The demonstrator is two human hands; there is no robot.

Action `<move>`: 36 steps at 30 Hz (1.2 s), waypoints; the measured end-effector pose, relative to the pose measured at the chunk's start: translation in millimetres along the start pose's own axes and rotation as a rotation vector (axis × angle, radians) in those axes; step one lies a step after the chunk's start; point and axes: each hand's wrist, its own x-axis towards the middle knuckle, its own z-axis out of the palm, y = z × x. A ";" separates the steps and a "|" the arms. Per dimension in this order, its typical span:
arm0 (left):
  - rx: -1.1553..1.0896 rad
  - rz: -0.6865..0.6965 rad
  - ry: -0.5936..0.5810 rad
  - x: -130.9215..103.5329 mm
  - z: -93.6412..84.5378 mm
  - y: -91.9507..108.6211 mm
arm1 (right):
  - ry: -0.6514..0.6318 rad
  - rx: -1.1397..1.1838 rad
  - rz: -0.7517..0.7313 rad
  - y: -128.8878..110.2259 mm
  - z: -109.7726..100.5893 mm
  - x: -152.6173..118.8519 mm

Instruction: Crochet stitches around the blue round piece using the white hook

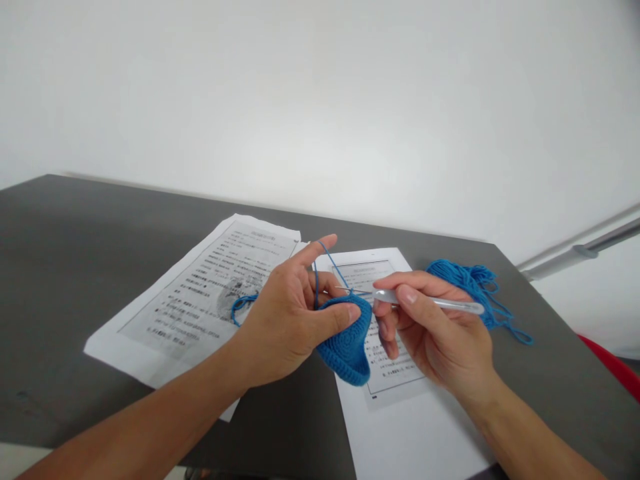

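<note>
A curved blue crochet piece (pixel 345 347) is pinched between the thumb and fingers of my left hand (pixel 290 313). Its raised index finger carries a strand of blue yarn (pixel 334 260) that runs down to the top edge of the piece. My right hand (pixel 435 320) grips the pale handle of a crochet hook (pixel 450 305) between thumb and fingers. The thin metal end of the hook lies at the top edge of the piece, by the yarn. Exactly how the yarn sits on the hook tip is too small to tell.
Printed sheets lie under and beside my hands: one at the left (pixel 200 287), another at the right (pixel 390 427). A loose heap of blue yarn (pixel 465 280) rests on the dark table (pixel 100 220) behind my right hand. The white wall (pixel 300 100) stands beyond.
</note>
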 end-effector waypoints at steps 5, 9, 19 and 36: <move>0.043 -0.035 -0.040 -1.9 0.4 3.7 | -0.048 -0.039 0.027 -7.1 -9.2 2.2; 0.046 -0.052 -0.058 -2.0 0.1 3.9 | -0.093 -0.074 0.027 -11.6 -17.8 3.4; 0.061 -0.062 -0.065 -1.4 -1.6 1.3 | -0.119 -0.155 -0.027 -16.1 -26.1 4.2; 0.209 -0.070 -0.119 -0.6 -1.2 3.6 | -0.162 -0.127 0.044 -14.3 -28.2 4.4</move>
